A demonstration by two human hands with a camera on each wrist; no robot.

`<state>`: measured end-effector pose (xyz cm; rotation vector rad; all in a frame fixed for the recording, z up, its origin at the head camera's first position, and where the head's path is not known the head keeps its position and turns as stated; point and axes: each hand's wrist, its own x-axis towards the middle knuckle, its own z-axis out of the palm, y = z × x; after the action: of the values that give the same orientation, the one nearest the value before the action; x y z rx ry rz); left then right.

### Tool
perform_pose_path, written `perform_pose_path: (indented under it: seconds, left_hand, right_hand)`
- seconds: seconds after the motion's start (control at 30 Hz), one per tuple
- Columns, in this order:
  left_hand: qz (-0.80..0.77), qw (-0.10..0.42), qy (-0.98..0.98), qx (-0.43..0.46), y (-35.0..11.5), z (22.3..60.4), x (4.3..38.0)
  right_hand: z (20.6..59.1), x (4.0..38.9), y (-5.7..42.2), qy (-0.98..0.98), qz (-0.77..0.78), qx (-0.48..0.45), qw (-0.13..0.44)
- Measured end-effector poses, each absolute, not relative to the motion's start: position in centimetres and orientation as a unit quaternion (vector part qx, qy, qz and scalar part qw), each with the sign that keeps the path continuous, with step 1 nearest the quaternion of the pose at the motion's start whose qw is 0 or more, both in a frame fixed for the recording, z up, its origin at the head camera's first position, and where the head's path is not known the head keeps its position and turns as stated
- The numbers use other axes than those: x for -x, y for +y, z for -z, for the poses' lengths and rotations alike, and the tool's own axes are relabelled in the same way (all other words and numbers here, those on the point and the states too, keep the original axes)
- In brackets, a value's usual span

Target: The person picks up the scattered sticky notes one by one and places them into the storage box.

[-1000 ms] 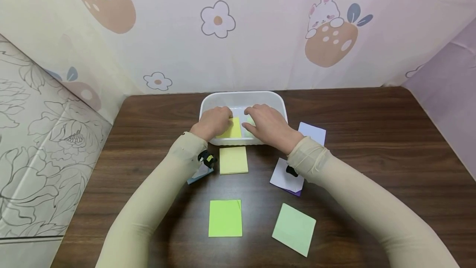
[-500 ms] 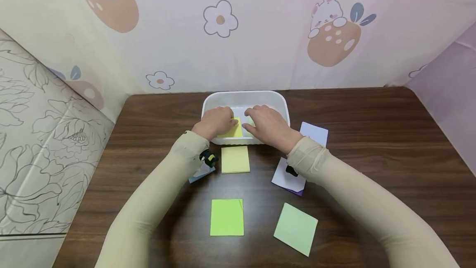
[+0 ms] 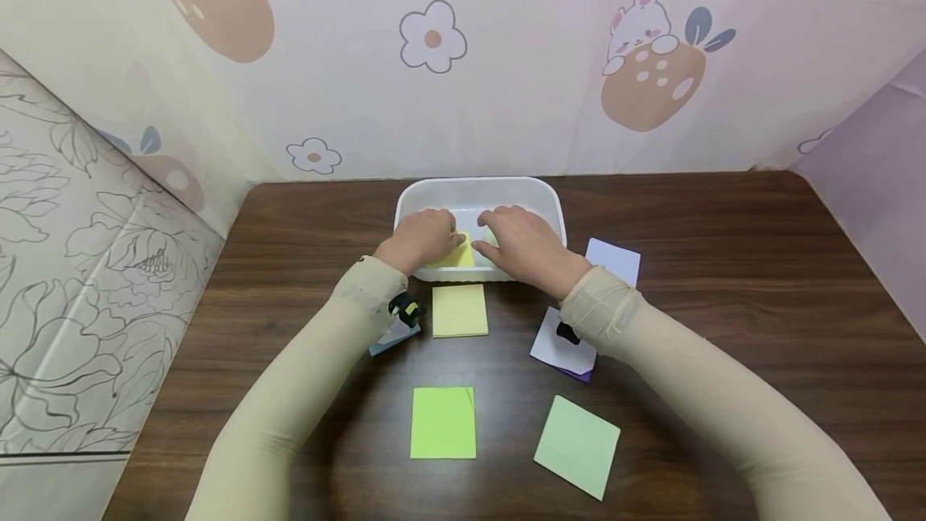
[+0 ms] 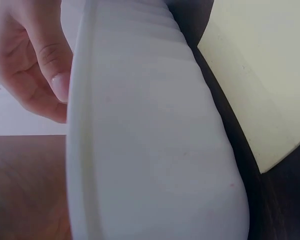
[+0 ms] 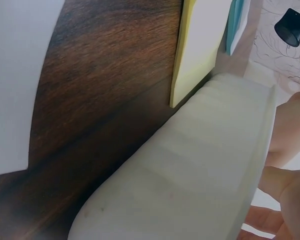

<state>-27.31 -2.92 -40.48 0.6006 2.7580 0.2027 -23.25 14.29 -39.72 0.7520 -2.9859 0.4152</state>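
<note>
My left hand (image 3: pixel 421 238) reaches over the near rim of a white plastic bin (image 3: pixel 473 274). Its thumb lies over a yellow sticky-note pad (image 3: pixel 457 257) and appears to pinch it, though the fingers' undersides are hidden. My right hand (image 3: pixel 522 241) is inside the bin too, thumb and forefinger apart, above a pale green pad (image 3: pixel 492 235) that it mostly covers. In the right wrist view the bin's ribbed wall (image 5: pixel 190 165) screens part of my right hand (image 5: pixel 290 200). The left wrist view shows a hand (image 4: pixel 35 60) with loosely bent fingers behind the bin's rim.
Before the bin lie a pale yellow pad (image 3: pixel 460 310), a lime green pad (image 3: pixel 444 423) and a mint green pad (image 3: pixel 577 447). Blue notes (image 3: pixel 396 336) sit under my left wrist. White-topped notes (image 3: pixel 560 354) and a pale lavender pad (image 3: pixel 613 260) are by my right arm.
The head view has shifted slightly. My left thumb has slid a little to the right over the yellow pad. My right hand keeps nearly the same pose.
</note>
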Motion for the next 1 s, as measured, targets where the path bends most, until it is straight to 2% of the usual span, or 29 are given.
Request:
perform_pose_path:
  seconds: [0.43, 1.0]
  left_hand:
    - [-0.101, 0.081, 0.968, -0.213, -3.4, 39.1, 26.2]
    - [-0.172, 0.001, 0.961, -0.215, -4.3, 37.8, 24.0]
  right_hand:
    - [38.5, 22.0, 14.2, -0.956, -0.169, -0.239, 0.025]
    - [37.5, 20.5, 14.2, -0.948, -0.208, -0.232, 0.064]
